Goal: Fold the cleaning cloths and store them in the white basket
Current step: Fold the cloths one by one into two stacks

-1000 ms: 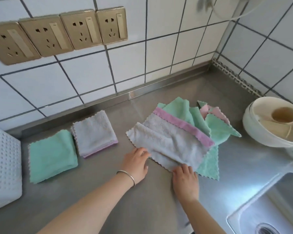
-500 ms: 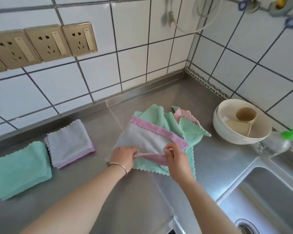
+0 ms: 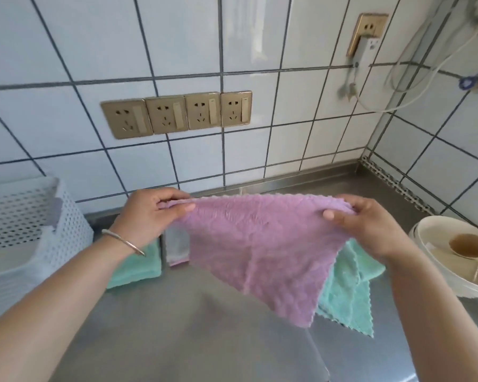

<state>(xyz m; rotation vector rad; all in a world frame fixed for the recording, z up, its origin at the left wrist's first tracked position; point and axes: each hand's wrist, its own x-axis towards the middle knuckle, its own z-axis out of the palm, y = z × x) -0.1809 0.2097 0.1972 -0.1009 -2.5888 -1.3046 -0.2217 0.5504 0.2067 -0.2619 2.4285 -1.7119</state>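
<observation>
The pink cloth [image 3: 260,244] hangs in the air above the steel counter [image 3: 204,340], stretched along its top edge between both hands; the left hand [image 3: 149,213] pinches one upper corner between thumb and curled fingers, and the right hand [image 3: 367,224] pinches the opposite upper corner the same way; the lower part of the cloth droops to a slanted point toward the right.

Step in hand, as judged: opening the cloth flat ahead of the first fold.

Procedure for a clean fold:
- Keep the top edge taut and level; a sagging edge produces a skewed fold.
- Let the lower corners hang free before lowering; the present diagonal droop suggests that the cloth is not yet square.
- Lay it on a bare part of the counter, near the body, apart from the unfolded green cloths [image 3: 348,293] lying behind and below it at the right.
- Bring edge to edge, aligning the scalloped hems; press the crease with flat fingers.

Two folded cloths lie on the counter at the left: a folded green cloth [image 3: 138,267] and, just beside it, a folded grey cloth [image 3: 177,246]; match their size. The white basket [image 3: 25,230] stands at the far left, just beside them; it appears to hold no cloth yet, though its interior is only partly visible. The stacked bowls [image 3: 453,249] stand at the right; keep the cloth away from them.
</observation>
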